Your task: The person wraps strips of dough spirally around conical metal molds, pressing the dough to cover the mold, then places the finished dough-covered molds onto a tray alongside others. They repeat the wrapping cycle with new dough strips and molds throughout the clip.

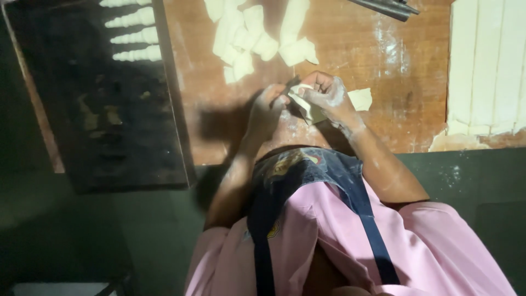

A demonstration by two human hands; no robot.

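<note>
Both my hands meet over the near edge of a floured wooden table (383, 60). My left hand (267, 109) and my right hand (327, 94) grip one pale dough strip (304, 105) between them; a thin dark rod shows at my fingertips, partly hidden. The dough strip hangs folded below my right fingers. A loose dough scrap (360, 98) lies just right of my right hand.
A pile of cut dough pieces (257, 33) lies at the back. A rolled dough sheet cut into long strips (487, 66) covers the right side. A dark baking tray (109, 98) at left holds several shaped spiral rolls (134, 37). Dark metal rods (386, 6) lie at the top.
</note>
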